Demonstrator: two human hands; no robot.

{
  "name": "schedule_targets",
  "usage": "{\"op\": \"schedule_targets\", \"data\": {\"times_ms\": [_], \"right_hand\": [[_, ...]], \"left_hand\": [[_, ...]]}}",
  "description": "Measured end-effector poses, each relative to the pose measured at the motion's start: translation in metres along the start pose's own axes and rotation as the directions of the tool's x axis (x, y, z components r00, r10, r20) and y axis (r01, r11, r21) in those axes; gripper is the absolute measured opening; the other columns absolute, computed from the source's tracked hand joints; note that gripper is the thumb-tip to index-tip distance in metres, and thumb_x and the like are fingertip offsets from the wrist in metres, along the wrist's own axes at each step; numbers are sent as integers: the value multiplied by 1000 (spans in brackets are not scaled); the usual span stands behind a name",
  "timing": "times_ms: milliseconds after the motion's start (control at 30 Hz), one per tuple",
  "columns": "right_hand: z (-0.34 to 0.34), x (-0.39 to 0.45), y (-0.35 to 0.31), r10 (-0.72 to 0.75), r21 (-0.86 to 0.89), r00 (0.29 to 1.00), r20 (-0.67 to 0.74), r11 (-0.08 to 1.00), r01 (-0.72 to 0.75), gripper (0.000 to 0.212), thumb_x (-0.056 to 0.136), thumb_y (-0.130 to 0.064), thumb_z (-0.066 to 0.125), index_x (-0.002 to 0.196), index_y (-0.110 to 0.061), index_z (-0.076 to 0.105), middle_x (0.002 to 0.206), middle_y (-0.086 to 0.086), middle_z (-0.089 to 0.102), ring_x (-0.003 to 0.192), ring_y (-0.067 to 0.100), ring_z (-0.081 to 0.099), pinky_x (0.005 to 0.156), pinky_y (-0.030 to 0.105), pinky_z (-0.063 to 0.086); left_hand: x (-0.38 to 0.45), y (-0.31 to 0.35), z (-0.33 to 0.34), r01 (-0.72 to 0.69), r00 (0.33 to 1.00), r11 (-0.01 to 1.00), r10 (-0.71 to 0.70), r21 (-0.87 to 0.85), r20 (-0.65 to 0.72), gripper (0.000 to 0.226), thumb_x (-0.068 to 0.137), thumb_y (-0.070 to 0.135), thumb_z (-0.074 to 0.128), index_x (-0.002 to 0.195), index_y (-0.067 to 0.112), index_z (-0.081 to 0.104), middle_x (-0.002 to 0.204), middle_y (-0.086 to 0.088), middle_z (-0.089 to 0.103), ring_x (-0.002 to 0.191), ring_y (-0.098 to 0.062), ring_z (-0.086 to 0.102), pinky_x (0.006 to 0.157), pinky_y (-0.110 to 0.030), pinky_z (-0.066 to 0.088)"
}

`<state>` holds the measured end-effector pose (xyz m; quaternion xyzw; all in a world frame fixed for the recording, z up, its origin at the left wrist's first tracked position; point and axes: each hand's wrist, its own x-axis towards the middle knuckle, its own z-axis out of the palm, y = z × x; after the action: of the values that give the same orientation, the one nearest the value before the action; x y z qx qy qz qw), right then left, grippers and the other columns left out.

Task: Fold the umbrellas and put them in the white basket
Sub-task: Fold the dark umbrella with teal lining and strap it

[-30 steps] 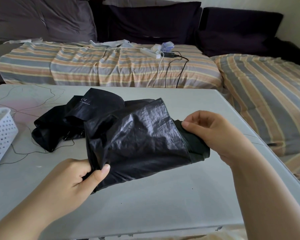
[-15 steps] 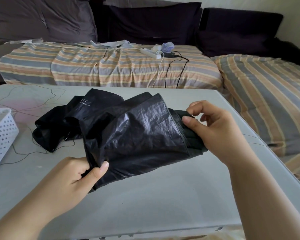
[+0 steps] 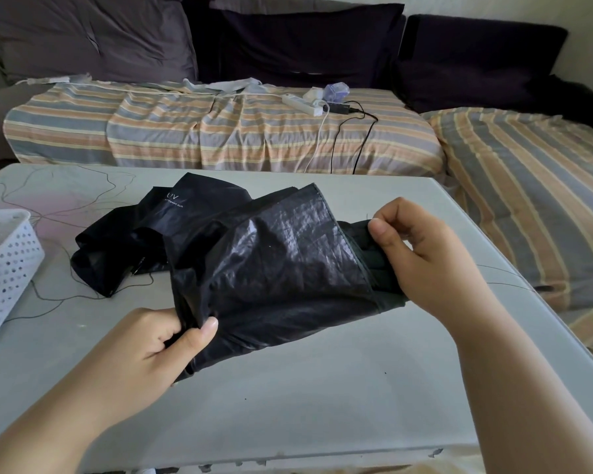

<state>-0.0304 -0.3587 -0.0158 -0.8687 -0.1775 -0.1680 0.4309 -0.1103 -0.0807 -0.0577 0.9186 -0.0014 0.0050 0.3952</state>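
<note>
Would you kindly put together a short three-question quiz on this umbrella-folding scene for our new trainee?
1. True or false: both the left hand and the right hand grip the black umbrella.
2. Where is the white basket? A) on the sofa B) at the table's left edge C) under the umbrella
3. Fill in: a white power strip lies on the striped ____.

Key:
1. True: each hand pinches the canopy fabric at one end.
2. B: it stands on the table, apart from the umbrella.
3. Sofa cover.
</note>
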Motion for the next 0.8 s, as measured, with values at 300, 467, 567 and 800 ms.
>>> {"op": "schedule_targets", "data": {"times_ms": [300, 467, 567, 800], "right_hand": [[5, -2, -7, -114, -29, 975, -189, 993, 110, 14, 90, -20, 57, 76, -18, 53, 64, -8, 57, 63, 5, 51, 56, 10, 38], [5, 4, 1, 146, -85, 988, -57, 985, -151, 24, 86, -30, 67, 68, -17, 59, 60, 6, 59, 53, 9, 47, 50, 13, 35], [-5, 3, 7, 321, 92, 926, 197, 934, -344, 25, 77, -44, 69, 73, -20, 67, 74, 11, 68, 60, 12, 57, 58, 24, 45], [-9, 2, 14, 275, 322, 900, 339, 865, -386, 17, 86, -22, 65, 72, -13, 62, 69, -5, 67, 60, 9, 59, 54, 18, 45]], "left_hand": [[1, 0, 2, 51, 999, 997, -52, -56, -11, 82, 76, 72, 49, 61, -7, 61, 53, -12, 62, 44, -21, 58, 43, -20, 37], [0, -2, 2, -16, 1000, 1000, 16, -8, 4, 107, 46, 99, 33, 60, -6, 48, 46, -2, 46, 42, -14, 41, 44, -24, 28], [0, -3, 0, -34, 999, 999, 34, 18, -5, 101, 48, 99, 32, 56, -1, 44, 45, 1, 43, 42, -13, 37, 43, -34, 26], [-2, 7, 1, -49, 998, 999, 49, 13, -34, 62, 58, 72, 41, 54, 10, 30, 42, 2, 28, 39, -8, 24, 47, -39, 19]]}}
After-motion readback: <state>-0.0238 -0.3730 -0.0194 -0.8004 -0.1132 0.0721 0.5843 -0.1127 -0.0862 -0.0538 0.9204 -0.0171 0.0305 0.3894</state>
